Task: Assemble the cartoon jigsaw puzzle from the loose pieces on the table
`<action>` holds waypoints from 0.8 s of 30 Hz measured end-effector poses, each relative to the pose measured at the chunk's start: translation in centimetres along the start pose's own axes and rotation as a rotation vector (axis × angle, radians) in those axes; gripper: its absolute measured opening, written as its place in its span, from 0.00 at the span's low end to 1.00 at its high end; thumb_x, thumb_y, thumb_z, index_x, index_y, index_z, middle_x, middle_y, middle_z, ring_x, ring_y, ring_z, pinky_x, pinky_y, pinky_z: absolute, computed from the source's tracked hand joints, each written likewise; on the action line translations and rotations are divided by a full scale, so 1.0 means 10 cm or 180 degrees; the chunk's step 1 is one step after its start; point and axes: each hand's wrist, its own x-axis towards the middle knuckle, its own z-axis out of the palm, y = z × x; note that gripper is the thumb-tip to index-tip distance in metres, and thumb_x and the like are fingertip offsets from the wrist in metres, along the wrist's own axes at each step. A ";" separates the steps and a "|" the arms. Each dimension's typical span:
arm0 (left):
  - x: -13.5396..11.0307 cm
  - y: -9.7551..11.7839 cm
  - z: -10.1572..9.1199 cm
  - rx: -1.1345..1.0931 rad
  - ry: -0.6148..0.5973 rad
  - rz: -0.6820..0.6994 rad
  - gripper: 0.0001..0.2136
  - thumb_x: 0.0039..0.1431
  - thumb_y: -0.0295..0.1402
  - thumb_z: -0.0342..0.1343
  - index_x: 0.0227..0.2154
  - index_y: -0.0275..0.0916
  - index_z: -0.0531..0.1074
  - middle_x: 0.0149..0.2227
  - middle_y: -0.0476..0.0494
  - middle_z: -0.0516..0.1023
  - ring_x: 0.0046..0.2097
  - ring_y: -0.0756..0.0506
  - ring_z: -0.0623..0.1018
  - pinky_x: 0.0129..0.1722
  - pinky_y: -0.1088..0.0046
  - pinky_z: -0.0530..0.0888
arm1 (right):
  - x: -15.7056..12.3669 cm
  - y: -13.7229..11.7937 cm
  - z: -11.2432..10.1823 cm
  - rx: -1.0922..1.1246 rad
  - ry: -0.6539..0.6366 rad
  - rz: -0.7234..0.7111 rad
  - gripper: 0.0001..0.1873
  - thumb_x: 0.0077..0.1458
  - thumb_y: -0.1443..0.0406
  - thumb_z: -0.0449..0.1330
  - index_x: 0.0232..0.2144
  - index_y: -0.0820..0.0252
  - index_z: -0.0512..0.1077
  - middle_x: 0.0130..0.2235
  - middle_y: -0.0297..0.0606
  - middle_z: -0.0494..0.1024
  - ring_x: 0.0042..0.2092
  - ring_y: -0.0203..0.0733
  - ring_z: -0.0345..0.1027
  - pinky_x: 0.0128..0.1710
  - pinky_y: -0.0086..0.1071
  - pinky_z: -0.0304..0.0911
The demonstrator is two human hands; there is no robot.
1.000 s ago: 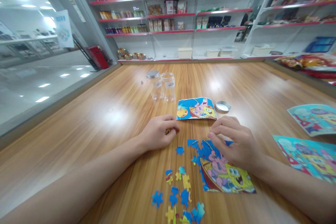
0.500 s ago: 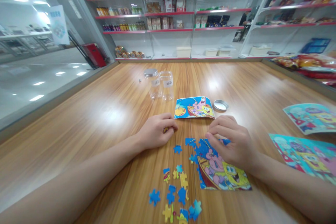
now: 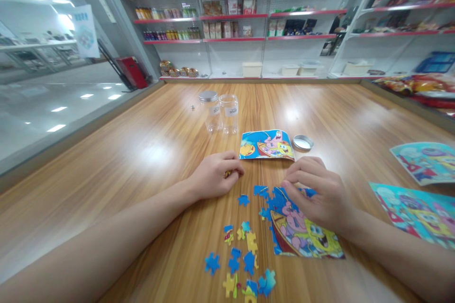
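Note:
A partly assembled cartoon jigsaw puzzle (image 3: 305,236) lies on the wooden table (image 3: 149,161) in front of me. My right hand (image 3: 316,191) rests on its upper edge, fingers bent and pressed onto the pieces there. My left hand (image 3: 215,177) lies curled on the table to the left, closed on a small yellow puzzle piece (image 3: 227,174). Several loose blue and yellow pieces (image 3: 241,260) are scattered below my left hand. A printed reference picture (image 3: 265,144) lies just beyond both hands.
Two clear jars (image 3: 220,112) stand further back, one capped, one without its lid; a metal lid (image 3: 303,142) lies right of the picture. Two more cartoon sheets (image 3: 419,199) lie at the right. Store shelves (image 3: 249,23) with goods line the far wall.
Hardly anything: both hands stay where they were, the right hand's fingers shifting slightly on the puzzle's top edge. The view wobbles a little.

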 end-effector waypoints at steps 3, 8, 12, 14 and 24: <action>0.01 0.01 -0.01 -0.0026 0.0006 -0.0015 0.10 0.58 0.23 0.52 0.34 0.38 0.78 0.36 0.45 0.77 0.38 0.47 0.77 0.39 0.71 0.75 | 0.00 0.01 0.00 0.0002 -0.0024 -0.0018 0.06 0.57 0.71 0.62 0.29 0.56 0.71 0.31 0.36 0.74 0.35 0.43 0.69 0.42 0.43 0.61; 0.01 0.02 -0.02 -0.0081 0.0004 -0.0070 0.10 0.57 0.23 0.52 0.34 0.38 0.79 0.36 0.44 0.77 0.37 0.47 0.77 0.38 0.70 0.74 | 0.00 0.02 0.00 -0.0002 -0.0035 -0.0076 0.06 0.56 0.71 0.62 0.29 0.56 0.72 0.31 0.36 0.74 0.35 0.43 0.69 0.41 0.43 0.61; 0.01 0.04 -0.01 -0.0190 0.0016 -0.0142 0.10 0.56 0.23 0.53 0.33 0.39 0.80 0.36 0.44 0.78 0.38 0.47 0.78 0.39 0.71 0.74 | -0.01 0.04 -0.01 0.0005 -0.0015 -0.0144 0.06 0.55 0.71 0.63 0.29 0.56 0.72 0.31 0.36 0.74 0.35 0.44 0.69 0.40 0.43 0.61; 0.02 0.05 -0.01 -0.0287 0.0054 -0.0210 0.10 0.55 0.23 0.54 0.32 0.39 0.80 0.36 0.45 0.78 0.37 0.48 0.78 0.38 0.72 0.74 | -0.02 0.06 0.00 0.0001 0.0004 -0.0168 0.06 0.55 0.70 0.63 0.29 0.55 0.72 0.31 0.36 0.75 0.35 0.45 0.70 0.40 0.43 0.61; 0.10 -0.18 -0.06 -0.0602 0.1051 -0.1379 0.11 0.57 0.25 0.49 0.30 0.33 0.78 0.20 0.52 0.71 0.20 0.54 0.65 0.19 0.80 0.58 | -0.01 0.07 -0.01 0.0034 0.0021 -0.0255 0.06 0.55 0.72 0.64 0.29 0.58 0.73 0.31 0.36 0.74 0.34 0.43 0.69 0.40 0.42 0.61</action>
